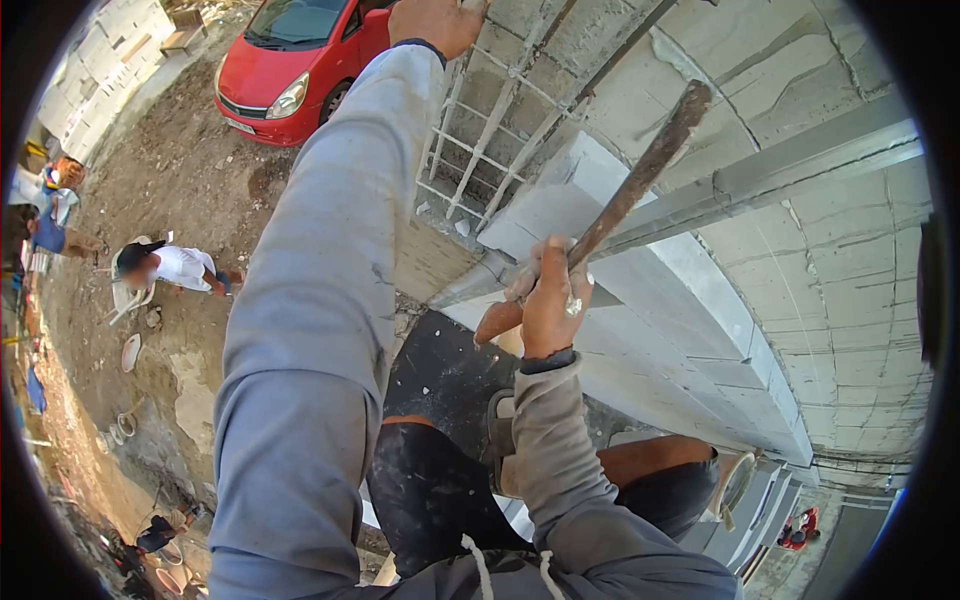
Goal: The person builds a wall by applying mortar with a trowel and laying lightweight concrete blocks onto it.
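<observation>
My left hand (437, 24) is raised at the top of the view, its fingers at the upper end of a steel rebar cage (490, 125); its fingertips are partly cut off by the frame edge. Nearer the middle, my right hand (551, 300) is wrapped round a long, rusty, mortar-stained metal bar (645, 165). The bar slants up to the right, in front of a grey beam (770, 180). A brownish-orange rounded end (497, 322) shows just left of my right hand. Pale blocks (660, 300) lie behind and beneath that hand.
A block wall (830, 290) rises on the right. Far below at left are a red car (300, 60), a person in a white shirt (185, 268) and other people on dirt ground. A bucket (738, 480) stands beside my knee. Dark platform (450, 355) lies beneath me.
</observation>
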A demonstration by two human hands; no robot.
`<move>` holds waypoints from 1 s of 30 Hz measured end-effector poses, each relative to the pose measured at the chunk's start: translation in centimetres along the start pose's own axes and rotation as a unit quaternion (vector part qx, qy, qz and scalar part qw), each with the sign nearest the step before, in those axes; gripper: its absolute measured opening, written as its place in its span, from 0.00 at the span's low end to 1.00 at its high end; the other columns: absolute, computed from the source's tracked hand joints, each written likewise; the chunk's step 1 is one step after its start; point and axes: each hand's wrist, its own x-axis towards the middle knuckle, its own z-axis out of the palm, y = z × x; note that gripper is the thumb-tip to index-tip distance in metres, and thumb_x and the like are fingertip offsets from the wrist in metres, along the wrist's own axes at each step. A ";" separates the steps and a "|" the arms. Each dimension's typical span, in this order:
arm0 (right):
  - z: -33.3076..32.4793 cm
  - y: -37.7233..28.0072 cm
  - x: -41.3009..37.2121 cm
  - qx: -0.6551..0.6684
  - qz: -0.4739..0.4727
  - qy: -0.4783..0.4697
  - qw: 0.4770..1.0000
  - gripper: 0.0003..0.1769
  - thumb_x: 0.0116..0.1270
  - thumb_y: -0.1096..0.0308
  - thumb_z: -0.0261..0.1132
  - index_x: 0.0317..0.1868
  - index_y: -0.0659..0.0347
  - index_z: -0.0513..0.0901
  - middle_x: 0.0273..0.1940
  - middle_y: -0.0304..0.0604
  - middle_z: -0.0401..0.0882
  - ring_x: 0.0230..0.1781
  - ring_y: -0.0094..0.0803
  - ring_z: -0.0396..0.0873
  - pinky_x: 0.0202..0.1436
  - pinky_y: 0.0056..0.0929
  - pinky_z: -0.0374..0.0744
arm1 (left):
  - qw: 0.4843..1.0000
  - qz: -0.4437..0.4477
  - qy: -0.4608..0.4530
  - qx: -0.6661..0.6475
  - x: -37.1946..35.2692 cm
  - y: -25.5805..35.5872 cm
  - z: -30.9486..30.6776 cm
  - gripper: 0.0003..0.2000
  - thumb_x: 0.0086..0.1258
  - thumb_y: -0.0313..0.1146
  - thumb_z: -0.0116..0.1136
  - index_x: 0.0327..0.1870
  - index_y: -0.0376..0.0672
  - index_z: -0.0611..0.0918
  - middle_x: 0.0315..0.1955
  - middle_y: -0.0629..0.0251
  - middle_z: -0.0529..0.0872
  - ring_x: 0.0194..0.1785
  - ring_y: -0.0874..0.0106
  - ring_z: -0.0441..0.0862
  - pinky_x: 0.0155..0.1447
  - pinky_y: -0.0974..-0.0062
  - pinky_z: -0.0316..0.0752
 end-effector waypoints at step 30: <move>0.8 1.5 1.3 -0.016 -0.028 0.016 0.999 0.14 0.71 0.62 0.55 0.34 0.65 0.74 0.19 0.38 0.69 0.12 0.26 0.66 0.15 0.28 0.66 | 0.991 0.054 0.025 -0.117 -0.6 0.6 -1.7 0.21 0.68 0.51 0.49 0.58 0.58 0.79 0.38 0.49 0.86 0.43 0.49 0.83 0.52 0.53 0.73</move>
